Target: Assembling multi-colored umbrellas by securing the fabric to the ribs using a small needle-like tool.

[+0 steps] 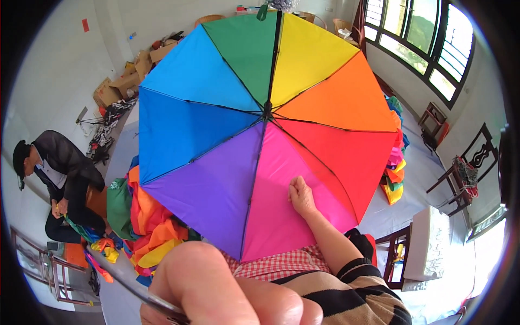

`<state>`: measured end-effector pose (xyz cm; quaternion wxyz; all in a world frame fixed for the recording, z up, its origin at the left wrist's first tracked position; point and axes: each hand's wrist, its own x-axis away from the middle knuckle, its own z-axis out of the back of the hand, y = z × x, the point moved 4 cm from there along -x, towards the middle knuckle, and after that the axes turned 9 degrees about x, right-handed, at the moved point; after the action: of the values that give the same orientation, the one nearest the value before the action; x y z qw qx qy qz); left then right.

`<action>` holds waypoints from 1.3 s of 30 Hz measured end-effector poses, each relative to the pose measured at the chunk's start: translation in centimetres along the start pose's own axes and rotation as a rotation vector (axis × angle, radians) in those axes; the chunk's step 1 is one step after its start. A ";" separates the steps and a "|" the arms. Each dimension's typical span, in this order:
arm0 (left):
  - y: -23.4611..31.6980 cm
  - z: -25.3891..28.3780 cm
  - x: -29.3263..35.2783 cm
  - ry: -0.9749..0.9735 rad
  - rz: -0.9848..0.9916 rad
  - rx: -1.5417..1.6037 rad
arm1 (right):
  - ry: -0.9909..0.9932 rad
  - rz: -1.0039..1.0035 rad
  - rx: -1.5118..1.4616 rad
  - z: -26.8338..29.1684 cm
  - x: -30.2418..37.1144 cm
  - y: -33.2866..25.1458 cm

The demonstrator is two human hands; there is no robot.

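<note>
An open rainbow umbrella (pixel 319 97) spreads out in front of me, its dark ribs and the hub at the middle facing me. From that hub the black shaft (pixel 275 49) runs toward the far side. My right hand (pixel 301 196) is closed over the pink panel (pixel 276 189), fingers pressed together; anything inside them is hidden. Very large and close at the bottom, my left hand (pixel 216 287) has bent fingers against a thin dark curved rim (pixel 143 295). The fingertips are out of sight. A red-and-white checked cloth (pixel 287 261) covers my lap.
At left a seated person (pixel 62 179) handles colourful fabric. Bright folded fabric (pixel 151 216) is heaped beside the umbrella's left edge, and another colourful pile (pixel 397 162) lies at its right. Cardboard boxes (pixel 124 81) line the left wall. Wooden chairs (pixel 468 162) stand at right, below a window (pixel 428 32).
</note>
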<state>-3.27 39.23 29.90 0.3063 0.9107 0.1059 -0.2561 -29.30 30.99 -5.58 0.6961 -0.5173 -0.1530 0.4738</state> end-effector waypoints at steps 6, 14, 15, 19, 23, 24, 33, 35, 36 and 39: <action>-1.0 -2.7 1.4 0.259 -0.286 -0.446 | 0.026 0.029 0.052 1.4 0.1 2.1; 0.0 -0.9 1.4 0.097 -0.271 -0.280 | 0.024 0.027 0.125 1.2 0.4 1.2; 0.2 -0.6 1.1 0.081 -0.244 -0.258 | 0.015 0.021 0.132 1.3 0.4 1.2; 0.2 1.0 1.0 0.048 -0.281 -0.189 | 0.009 0.043 0.178 0.9 0.6 0.7; 0.7 5.7 1.5 0.093 -0.500 -0.261 | -0.004 0.013 0.127 0.3 -0.2 0.0; 0.6 8.0 1.4 0.189 -0.529 -0.325 | -0.006 0.000 0.124 0.4 0.1 0.2; -2.1 34.8 8.7 1.277 0.058 -1.129 | -0.003 -0.076 -0.019 1.3 -0.1 1.6; -2.8 39.4 10.5 1.282 0.009 -1.576 | 0.039 -0.131 -0.247 4.1 -0.7 0.5; -3.1 39.9 9.9 1.250 -0.073 -1.789 | 0.081 -0.108 -0.263 6.4 -1.1 -0.5; -4.7 43.0 8.0 1.201 -0.013 -1.891 | 0.195 -0.079 -0.232 13.8 -2.0 -3.0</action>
<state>-15.44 16.85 -6.00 0.7729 0.2872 0.3933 0.4067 -38.47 37.21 3.36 0.6614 -0.6313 -0.1586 0.3727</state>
